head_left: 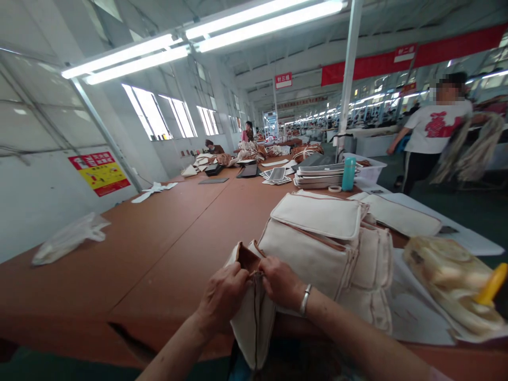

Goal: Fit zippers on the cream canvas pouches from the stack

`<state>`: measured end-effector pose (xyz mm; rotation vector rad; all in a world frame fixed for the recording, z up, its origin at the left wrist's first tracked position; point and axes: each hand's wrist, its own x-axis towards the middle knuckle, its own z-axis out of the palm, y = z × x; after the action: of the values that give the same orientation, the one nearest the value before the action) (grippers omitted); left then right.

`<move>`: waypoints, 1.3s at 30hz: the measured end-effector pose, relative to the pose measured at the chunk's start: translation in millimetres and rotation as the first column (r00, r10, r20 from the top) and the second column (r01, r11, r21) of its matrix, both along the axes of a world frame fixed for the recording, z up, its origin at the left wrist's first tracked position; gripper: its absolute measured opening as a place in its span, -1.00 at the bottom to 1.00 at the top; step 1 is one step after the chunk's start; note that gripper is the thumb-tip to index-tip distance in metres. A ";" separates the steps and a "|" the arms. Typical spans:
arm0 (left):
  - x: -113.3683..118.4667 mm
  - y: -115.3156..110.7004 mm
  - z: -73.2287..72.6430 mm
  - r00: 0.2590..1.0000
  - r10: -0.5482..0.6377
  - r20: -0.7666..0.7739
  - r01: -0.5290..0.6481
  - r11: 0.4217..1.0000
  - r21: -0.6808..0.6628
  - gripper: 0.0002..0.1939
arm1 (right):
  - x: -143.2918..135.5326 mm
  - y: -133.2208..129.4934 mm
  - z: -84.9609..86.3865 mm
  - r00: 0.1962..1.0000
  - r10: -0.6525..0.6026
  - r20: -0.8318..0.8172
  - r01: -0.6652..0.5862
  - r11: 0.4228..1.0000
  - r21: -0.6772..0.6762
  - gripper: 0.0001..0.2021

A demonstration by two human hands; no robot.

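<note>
A cream fabric piece with brown edging (254, 323) hangs over the table's front edge, its brown-lined opening facing up. My left hand (225, 291) grips the left side of that opening, fingers closed on the fabric. On the right side, my right hand (281, 281), with a silver bracelet at the wrist, pinches the rim. The two hands are close together, with the opening between them. Just beyond and to the right lies a pile of similar cream pieces (313, 214), stacked flat and overlapping.
The brown table (170, 233) carries a plastic bag (71, 241) at left and stacked panels (317, 177) beside a turquoise bottle (349, 173) farther back. At right sits a glue-stained container (448, 275) with a yellow handle (492, 284). A person (436, 127) stands in the aisle.
</note>
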<state>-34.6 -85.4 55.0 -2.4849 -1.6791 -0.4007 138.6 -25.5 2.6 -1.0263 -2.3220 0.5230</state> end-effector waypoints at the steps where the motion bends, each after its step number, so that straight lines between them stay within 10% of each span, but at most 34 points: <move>1: 3.9 0.6 -0.7 1.000 0.003 -0.009 -0.003 1.000 -0.019 -0.81 | 2.7 -1.1 -1.8 1.000 -0.020 0.012 0.020 1.000 0.009 -0.90; 24: 48.4 35.5 -50.4 0.956 0.293 -0.022 -0.282 0.893 -0.351 -0.76 | 55.8 -2.1 -37.5 0.999 -0.018 -0.029 0.014 0.994 -0.104 -0.95; 31: 4.3 30.3 -10.0 0.894 0.339 0.294 -0.155 0.847 -0.508 -0.76 | 75.4 -13.4 -28.3 0.998 0.051 0.021 -0.050 0.996 -0.081 -0.84; 39: -9.7 -4.9 52.7 0.835 0.261 0.484 0.020 0.865 -0.501 -0.72 | 44.1 -25.2 12.2 0.941 0.056 -0.333 -0.092 0.991 -0.094 -0.55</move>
<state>-44.3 -90.4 107.7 -2.7473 -2.4147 -0.8188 182.7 -50.7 14.8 -0.8276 -2.0569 0.7944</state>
